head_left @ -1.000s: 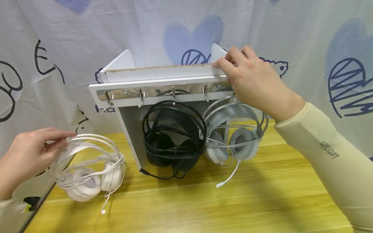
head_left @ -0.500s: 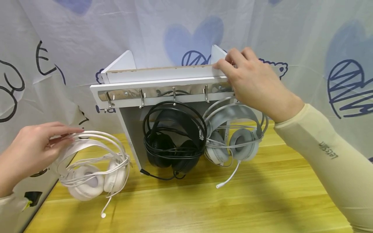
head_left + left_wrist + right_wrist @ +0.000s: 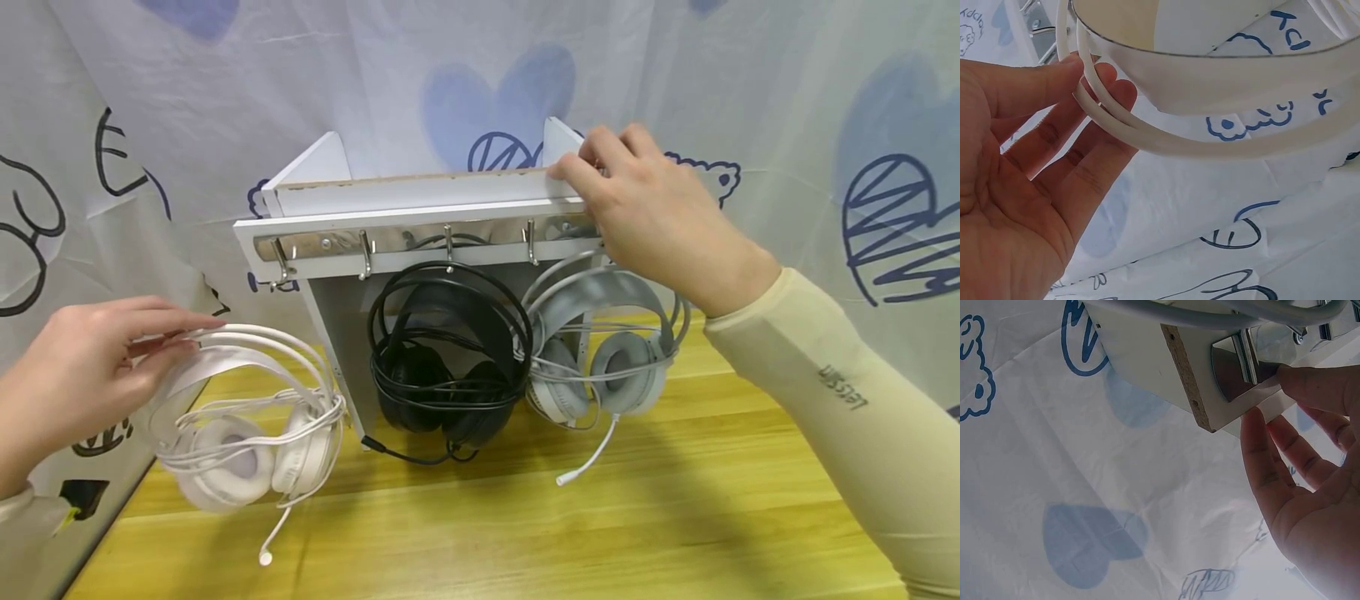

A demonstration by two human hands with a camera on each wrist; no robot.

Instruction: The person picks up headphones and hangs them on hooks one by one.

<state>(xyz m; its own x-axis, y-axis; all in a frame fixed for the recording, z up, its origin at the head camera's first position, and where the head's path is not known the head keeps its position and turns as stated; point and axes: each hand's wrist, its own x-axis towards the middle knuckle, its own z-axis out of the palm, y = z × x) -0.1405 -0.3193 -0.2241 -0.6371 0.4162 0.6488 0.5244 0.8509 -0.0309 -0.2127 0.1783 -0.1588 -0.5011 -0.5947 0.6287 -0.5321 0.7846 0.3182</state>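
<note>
My left hand [image 3: 105, 371] pinches the top of the headband of a white headset [image 3: 302, 454], whose cord is wound around it and whose mic hangs down. In the left wrist view, thumb and fingertips hold the headband's thin twin bars [image 3: 1166, 145]. The headset hangs above the table, left of a white hook rack [image 3: 420, 200]. At the rack's upper right end, my right hand [image 3: 660, 212] grips the board. The right wrist view shows the thumb on the metal strip [image 3: 1227, 372] side and fingers on the other. A black headset [image 3: 480, 404] and a grey-white headset [image 3: 633, 387] hang from the rack.
Metal hooks line the rack's front; the two leftmost, including the end hook [image 3: 281, 260], bear nothing. The rack stands on a yellow wood table [image 3: 480, 533] before a white cloth [image 3: 750, 75] with blue hearts and drawings. A small black object [image 3: 84, 497] shows at left.
My left hand has moved the white headset slightly up and to the right, closer to the rack. The right hand has stayed on the rack; the hanging headsets look the same.
</note>
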